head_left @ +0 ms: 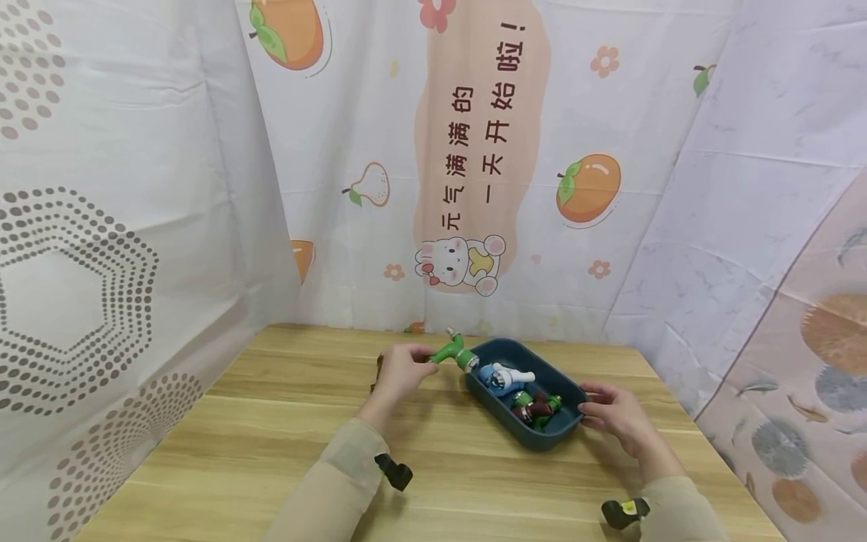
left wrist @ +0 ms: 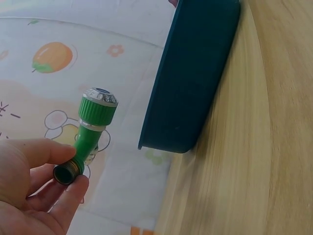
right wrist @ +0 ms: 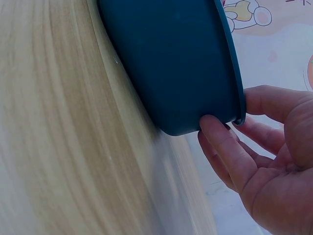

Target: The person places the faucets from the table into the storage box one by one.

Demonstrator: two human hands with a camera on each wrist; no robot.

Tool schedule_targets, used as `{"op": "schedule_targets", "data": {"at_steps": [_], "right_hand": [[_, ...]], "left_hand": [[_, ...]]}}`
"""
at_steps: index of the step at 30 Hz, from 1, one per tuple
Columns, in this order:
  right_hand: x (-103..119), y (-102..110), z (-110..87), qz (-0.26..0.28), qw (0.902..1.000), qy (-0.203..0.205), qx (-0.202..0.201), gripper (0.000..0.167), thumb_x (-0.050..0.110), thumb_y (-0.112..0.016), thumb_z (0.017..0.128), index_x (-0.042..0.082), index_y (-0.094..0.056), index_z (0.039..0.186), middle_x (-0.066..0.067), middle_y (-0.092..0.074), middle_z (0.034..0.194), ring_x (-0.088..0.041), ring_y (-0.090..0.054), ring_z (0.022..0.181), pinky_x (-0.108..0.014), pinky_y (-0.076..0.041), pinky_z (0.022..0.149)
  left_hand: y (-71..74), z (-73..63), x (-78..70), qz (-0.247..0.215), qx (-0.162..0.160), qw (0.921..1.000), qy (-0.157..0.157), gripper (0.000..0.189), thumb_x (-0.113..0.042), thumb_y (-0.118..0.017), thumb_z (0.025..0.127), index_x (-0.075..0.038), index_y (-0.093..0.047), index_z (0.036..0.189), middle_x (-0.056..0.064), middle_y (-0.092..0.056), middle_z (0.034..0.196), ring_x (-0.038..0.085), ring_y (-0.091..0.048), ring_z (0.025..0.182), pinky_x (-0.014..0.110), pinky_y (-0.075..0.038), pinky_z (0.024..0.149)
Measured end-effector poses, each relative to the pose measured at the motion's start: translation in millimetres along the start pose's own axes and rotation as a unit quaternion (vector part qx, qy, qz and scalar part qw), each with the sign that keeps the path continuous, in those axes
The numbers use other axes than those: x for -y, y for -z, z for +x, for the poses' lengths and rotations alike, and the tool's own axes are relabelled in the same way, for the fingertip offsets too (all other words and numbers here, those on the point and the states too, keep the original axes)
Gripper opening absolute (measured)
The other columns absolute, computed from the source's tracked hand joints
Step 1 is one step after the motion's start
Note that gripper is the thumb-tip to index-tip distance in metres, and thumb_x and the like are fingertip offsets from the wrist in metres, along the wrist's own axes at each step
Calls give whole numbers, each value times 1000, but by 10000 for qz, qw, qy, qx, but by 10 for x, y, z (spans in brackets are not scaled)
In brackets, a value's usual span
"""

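My left hand [head_left: 401, 370] pinches a green tap [head_left: 450, 349] with a silver-trimmed knob, held up beside the left rim of a dark teal plastic bin [head_left: 493, 405]. In the left wrist view the tap's open threaded end [left wrist: 67, 172] sits between thumb and fingers. My right hand [head_left: 618, 415] grips the bin's right end, its fingers at the rim and outer wall, as the right wrist view shows. Inside the bin lie a blue-and-white tap [head_left: 509, 379], a dark red tap [head_left: 538, 407] and green pieces [head_left: 554, 403], partly covered by one another.
A brown object [head_left: 378, 371] lies on the wooden table [head_left: 271, 421] just beyond my left hand, mostly hidden by it. Printed curtains [head_left: 359, 248] hang around the table's back and sides.
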State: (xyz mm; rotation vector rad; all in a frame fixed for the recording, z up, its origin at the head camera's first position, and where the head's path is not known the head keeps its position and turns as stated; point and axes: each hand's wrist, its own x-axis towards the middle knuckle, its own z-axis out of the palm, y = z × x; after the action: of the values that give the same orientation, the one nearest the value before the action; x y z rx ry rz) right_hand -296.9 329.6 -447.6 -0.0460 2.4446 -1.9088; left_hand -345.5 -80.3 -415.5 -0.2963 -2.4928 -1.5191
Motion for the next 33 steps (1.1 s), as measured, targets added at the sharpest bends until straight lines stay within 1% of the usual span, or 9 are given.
{"op": "schedule_targets", "data": {"at_steps": [4, 10, 18, 25, 30, 33], "right_hand": [[14, -13, -11, -6, 10000, -12, -10, 57, -3, -65, 94, -19, -40, 142, -40, -49, 132, -27, -67, 104, -39, -59, 84], [20, -11, -20, -12, 10000, -8, 5, 57, -4, -65, 94, -20, -40, 142, -40, -50, 131, -28, -67, 105, -38, -59, 84], [21, -14, -10, -68, 10000, -64, -31, 56, -3, -66, 93, -18, -43, 142, -37, -52, 132, -27, -67, 105, -39, -59, 84], [9, 2, 2, -83, 10000, -14, 30, 56, -3, -65, 94, -19, -41, 143, -39, -50, 133, -29, -66, 107, -39, -58, 84], [1, 7, 8, -68, 10000, 17, 45, 55, -4, -64, 95, -20, -40, 142, -41, -49, 133, -30, -66, 107, -39, -59, 84], [-1, 3, 6, -51, 10000, 16, 18, 55, -4, -65, 94, -19, -41, 142, -40, -50, 132, -29, -67, 106, -39, -59, 84]], "left_hand": [[-32, 17, -37, -39, 83, 10000, -2, 20, -11, -81, 86, -12, -79, 106, 0, -74, 96, 17, -68, 91, 38, -56, 80], [-112, 50, -64, 102, 117, 9999, -10, 19, -15, -82, 86, -14, -80, 105, -1, -74, 95, 16, -68, 90, 38, -55, 79], [-229, 98, -100, -48, 303, 9995, -55, 19, -12, -81, 86, -12, -79, 105, 2, -74, 98, 17, -67, 92, 40, -56, 83], [-339, 121, -158, 26, 393, 9991, -162, 18, -13, -82, 85, -13, -80, 103, 0, -74, 96, 15, -67, 90, 39, -55, 82], [-418, 139, -214, -42, 499, 9987, 4, 18, -15, -82, 86, -14, -79, 104, -1, -73, 97, 15, -66, 89, 39, -55, 83], [-469, 135, -233, -59, 541, 9985, 24, 19, -15, -82, 86, -14, -79, 104, -2, -73, 96, 14, -66, 89, 37, -55, 81]]}}
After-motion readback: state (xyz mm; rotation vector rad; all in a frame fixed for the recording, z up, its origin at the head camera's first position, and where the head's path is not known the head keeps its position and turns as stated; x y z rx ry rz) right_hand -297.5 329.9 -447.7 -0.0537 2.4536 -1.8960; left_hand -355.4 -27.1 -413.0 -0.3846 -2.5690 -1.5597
